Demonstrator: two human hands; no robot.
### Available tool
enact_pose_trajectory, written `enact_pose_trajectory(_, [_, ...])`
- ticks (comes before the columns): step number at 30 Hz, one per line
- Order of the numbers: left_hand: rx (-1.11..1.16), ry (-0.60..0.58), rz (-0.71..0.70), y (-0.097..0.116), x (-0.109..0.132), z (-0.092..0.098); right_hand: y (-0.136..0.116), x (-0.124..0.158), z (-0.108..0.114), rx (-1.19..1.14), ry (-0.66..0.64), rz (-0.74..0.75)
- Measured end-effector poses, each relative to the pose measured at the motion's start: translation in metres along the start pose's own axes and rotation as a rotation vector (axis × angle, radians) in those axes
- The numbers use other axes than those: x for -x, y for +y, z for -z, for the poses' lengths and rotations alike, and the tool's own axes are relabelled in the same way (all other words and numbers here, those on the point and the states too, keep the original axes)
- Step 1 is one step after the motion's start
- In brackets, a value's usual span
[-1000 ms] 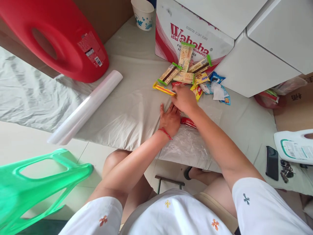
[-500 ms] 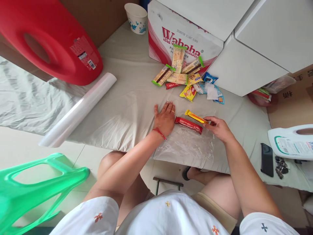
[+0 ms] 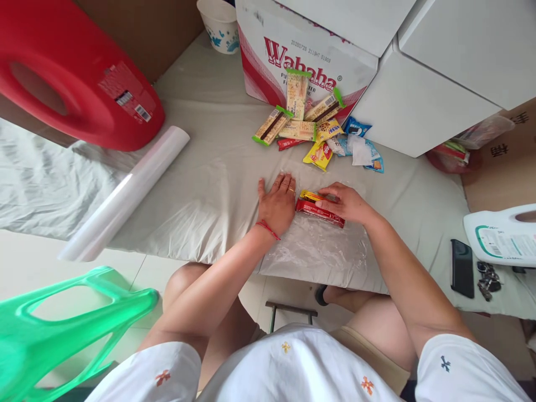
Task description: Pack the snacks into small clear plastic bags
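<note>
My left hand [image 3: 277, 205] lies flat with fingers spread, pressing the left edge of a sheet of clear plastic film [image 3: 318, 251]. On the film rests a red-wrapped snack bar [image 3: 307, 209], just right of that hand. Directly behind it, side by side, is a yellow-wrapped snack bar [image 3: 309, 195]. My right hand [image 3: 347, 204] closes over the yellow bar from the right, fingers on its far side and the thumb reaching across the red bar. Most of the yellow bar's right part is hidden under that hand.
A pile of wrapped snacks [image 3: 299, 129] leans against a Wahaha carton [image 3: 259, 67]. Left are a film roll [image 3: 129, 190], a red jug [image 3: 138, 89] and a green stool [image 3: 84, 296]. A paper cup [image 3: 220, 30] stands behind. Right are a phone [image 3: 462, 268], keys [image 3: 488, 279] and a white bottle [image 3: 502, 240].
My right hand has moved left along the yellow bar, which now sits farther left and close against the red bar. My left hand stays flat on the film. The view has shifted slightly.
</note>
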State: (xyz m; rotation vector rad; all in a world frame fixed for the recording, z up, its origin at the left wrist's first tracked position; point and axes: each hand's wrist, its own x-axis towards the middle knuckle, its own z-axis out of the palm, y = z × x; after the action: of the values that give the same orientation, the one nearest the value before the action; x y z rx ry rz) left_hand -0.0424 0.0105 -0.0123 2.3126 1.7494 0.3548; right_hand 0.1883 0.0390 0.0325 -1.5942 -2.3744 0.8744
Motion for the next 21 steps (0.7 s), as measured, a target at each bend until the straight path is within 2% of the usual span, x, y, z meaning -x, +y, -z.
enact_pose_trajectory(4, [0.009, 0.009, 0.002, 0.0, 0.0, 0.0, -0.024, 0.005, -0.004, 0.255, -0.102, -0.039])
enact_pose_trajectory(9, [0.023, 0.018, 0.006, -0.001, 0.0, -0.001, -0.042, 0.02, -0.007, 0.446, -0.097, -0.026])
enact_pose_trajectory(17, [0.022, 0.008, 0.016, -0.001, 0.001, 0.0, -0.031, 0.025, -0.007, 0.496, 0.013, -0.034])
enact_pose_trajectory(21, [0.017, -0.007, 0.016, -0.001, 0.001, 0.002, -0.032, 0.025, -0.01, 0.498, 0.011, 0.053])
